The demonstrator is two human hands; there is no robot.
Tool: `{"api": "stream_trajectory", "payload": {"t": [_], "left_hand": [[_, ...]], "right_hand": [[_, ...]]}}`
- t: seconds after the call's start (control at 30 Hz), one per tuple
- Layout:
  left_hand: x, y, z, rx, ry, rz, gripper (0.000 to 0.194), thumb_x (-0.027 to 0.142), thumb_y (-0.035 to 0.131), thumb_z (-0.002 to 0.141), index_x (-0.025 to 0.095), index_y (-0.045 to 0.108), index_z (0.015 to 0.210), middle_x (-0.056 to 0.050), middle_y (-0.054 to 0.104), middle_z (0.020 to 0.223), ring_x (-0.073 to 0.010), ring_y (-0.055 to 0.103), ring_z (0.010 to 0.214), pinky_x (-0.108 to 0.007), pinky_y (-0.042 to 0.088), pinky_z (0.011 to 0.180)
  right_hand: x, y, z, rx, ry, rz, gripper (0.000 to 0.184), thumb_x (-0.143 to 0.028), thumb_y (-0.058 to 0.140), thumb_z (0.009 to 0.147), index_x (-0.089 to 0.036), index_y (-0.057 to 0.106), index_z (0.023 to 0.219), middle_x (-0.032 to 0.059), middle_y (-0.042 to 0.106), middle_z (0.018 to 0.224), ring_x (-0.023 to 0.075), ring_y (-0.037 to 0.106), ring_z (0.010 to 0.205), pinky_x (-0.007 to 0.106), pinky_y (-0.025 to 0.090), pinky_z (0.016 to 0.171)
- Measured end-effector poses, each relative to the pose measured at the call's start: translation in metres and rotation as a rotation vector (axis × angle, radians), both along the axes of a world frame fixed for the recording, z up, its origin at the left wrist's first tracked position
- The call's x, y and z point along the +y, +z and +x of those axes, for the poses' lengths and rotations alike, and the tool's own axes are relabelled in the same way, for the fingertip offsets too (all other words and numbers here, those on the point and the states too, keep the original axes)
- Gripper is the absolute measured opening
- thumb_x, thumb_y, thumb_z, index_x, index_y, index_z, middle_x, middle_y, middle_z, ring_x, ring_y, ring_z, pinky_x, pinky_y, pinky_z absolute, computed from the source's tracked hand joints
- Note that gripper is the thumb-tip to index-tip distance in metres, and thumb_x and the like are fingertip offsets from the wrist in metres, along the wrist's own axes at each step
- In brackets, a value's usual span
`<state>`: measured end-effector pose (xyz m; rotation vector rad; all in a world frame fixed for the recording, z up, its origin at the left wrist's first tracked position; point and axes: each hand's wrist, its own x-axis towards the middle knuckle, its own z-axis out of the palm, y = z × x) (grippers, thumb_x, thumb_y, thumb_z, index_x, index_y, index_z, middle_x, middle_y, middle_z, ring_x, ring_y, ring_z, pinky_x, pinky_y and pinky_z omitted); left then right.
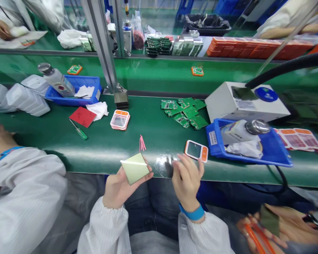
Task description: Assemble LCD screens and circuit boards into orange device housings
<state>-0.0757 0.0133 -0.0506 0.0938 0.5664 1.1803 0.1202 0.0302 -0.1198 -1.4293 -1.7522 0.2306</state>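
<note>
My left hand (127, 188) holds a thin square display panel (135, 168), pale greenish, with a bright streak of light across it. The fingers support it from beneath, the thumb along its side. My right hand (187, 178) is slightly blurred over the bench edge, its fingers curled. At its fingertips a glossy clear film (163, 165) shows, apparently pinched there. Just beyond that hand lies a white-and-orange device housing (196, 151) with a dark window. Pink strips (142, 143) lie past the panel. Further left is a small stack of similar housings (120, 120).
Green circuit boards (187, 112) are piled at the back. On the right, a blue tray (254, 158) holds a bottle, before a white box (228, 104). Another blue tray (73, 102), a screwdriver (81, 133) and a red card (82, 116) lie left. Co-workers' hands (288, 225) are on both sides.
</note>
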Motion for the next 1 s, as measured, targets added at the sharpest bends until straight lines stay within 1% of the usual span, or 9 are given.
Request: {"api": "stream_trajectory", "payload": {"t": [0.1, 0.23, 0.3, 0.4, 0.47, 0.53, 0.63, 0.8, 1.0], "left_hand": [[0.007, 0.002, 0.012, -0.053, -0.026, -0.007, 0.05, 0.031, 0.083, 0.059, 0.013, 0.068, 0.104, -0.01, 0.068, 0.105, -0.0255, 0.061, 0.101, -0.042, 0.044, 0.097], [0.02, 0.014, 0.029, 0.013, -0.106, 0.072, 0.043, 0.028, 0.082, 0.061, 0.013, 0.069, 0.099, -0.009, 0.069, 0.1, -0.0227, 0.062, 0.098, -0.035, 0.043, 0.095], [0.025, 0.023, 0.036, 0.08, -0.21, 0.153, 0.042, 0.033, 0.081, 0.063, 0.012, 0.068, 0.096, -0.01, 0.069, 0.095, -0.0228, 0.064, 0.091, -0.035, 0.044, 0.091], [0.029, 0.036, 0.043, 0.21, -0.367, 0.219, 0.05, 0.039, 0.08, 0.066, 0.013, 0.062, 0.105, -0.01, 0.067, 0.091, -0.0228, 0.065, 0.085, -0.038, 0.044, 0.088], [0.03, 0.042, 0.046, 0.324, -0.413, 0.212, 0.059, 0.036, 0.081, 0.065, 0.017, 0.054, 0.114, -0.008, 0.064, 0.094, -0.0203, 0.064, 0.085, -0.037, 0.043, 0.086], [0.03, 0.047, 0.047, 0.4, -0.425, 0.21, 0.067, 0.034, 0.082, 0.063, 0.019, 0.047, 0.118, -0.006, 0.062, 0.096, -0.0182, 0.062, 0.084, -0.036, 0.042, 0.085], [0.031, 0.052, 0.046, 0.365, -0.479, 0.233, 0.069, 0.038, 0.082, 0.063, 0.02, 0.043, 0.116, -0.007, 0.061, 0.095, -0.0202, 0.062, 0.085, -0.039, 0.042, 0.084], [0.032, 0.055, 0.046, 0.132, -0.577, 0.258, 0.069, 0.043, 0.083, 0.058, 0.021, 0.046, 0.112, -0.008, 0.062, 0.094, -0.0246, 0.063, 0.089, -0.037, 0.042, 0.079], [0.027, 0.043, 0.063, -0.07, -0.441, 0.279, 0.053, 0.033, 0.082, 0.057, 0.018, 0.057, 0.102, -0.008, 0.061, 0.101, -0.0206, 0.06, 0.086, -0.032, 0.041, 0.077]], "right_hand": [[-0.004, 0.004, 0.0, -0.088, 0.248, -0.075, 0.032, -0.028, 0.059, 0.087, -0.027, 0.059, 0.119, 0.0081, 0.062, 0.126, 0.0292, 0.055, 0.121, 0.059, 0.024, 0.111], [0.001, 0.024, 0.011, -0.053, 0.406, -0.19, 0.038, -0.027, 0.053, 0.091, -0.028, 0.052, 0.13, 0.0097, 0.057, 0.133, 0.0322, 0.049, 0.127, 0.071, 0.003, 0.109], [0.001, 0.042, 0.02, 0.183, 0.374, -0.159, 0.038, -0.021, 0.053, 0.091, -0.03, 0.053, 0.128, 0.0074, 0.06, 0.13, 0.0289, 0.052, 0.124, 0.068, 0.007, 0.111], [-0.004, 0.072, 0.028, 0.525, 0.412, -0.118, 0.053, -0.018, 0.063, 0.084, -0.029, 0.046, 0.133, 0.0073, 0.056, 0.134, 0.0284, 0.048, 0.128, 0.061, 0.026, 0.111], [-0.01, 0.087, 0.029, 0.532, 0.505, -0.116, 0.072, -0.015, 0.071, 0.076, -0.03, 0.039, 0.138, 0.0067, 0.054, 0.136, 0.0291, 0.047, 0.129, 0.061, 0.028, 0.111], [-0.013, 0.095, 0.027, 0.423, 0.519, -0.066, 0.084, -0.009, 0.076, 0.069, -0.033, 0.036, 0.139, 0.0045, 0.058, 0.132, 0.0278, 0.051, 0.125, 0.062, 0.022, 0.113], [-0.013, 0.095, 0.024, 0.366, 0.45, 0.002, 0.086, -0.007, 0.079, 0.065, -0.034, 0.038, 0.136, 0.0045, 0.059, 0.13, 0.0283, 0.051, 0.125, 0.064, 0.018, 0.113], [-0.01, 0.087, 0.019, 0.624, 0.438, -0.004, 0.081, -0.015, 0.083, 0.065, -0.03, 0.042, 0.133, 0.0079, 0.067, 0.117, 0.0318, 0.051, 0.124, 0.064, 0.032, 0.106], [-0.014, 0.082, 0.01, 0.899, 0.335, -0.118, 0.084, -0.042, 0.085, 0.06, -0.029, 0.044, 0.132, 0.0116, 0.07, 0.111, 0.034, 0.058, 0.116, 0.051, 0.052, 0.092]]}}
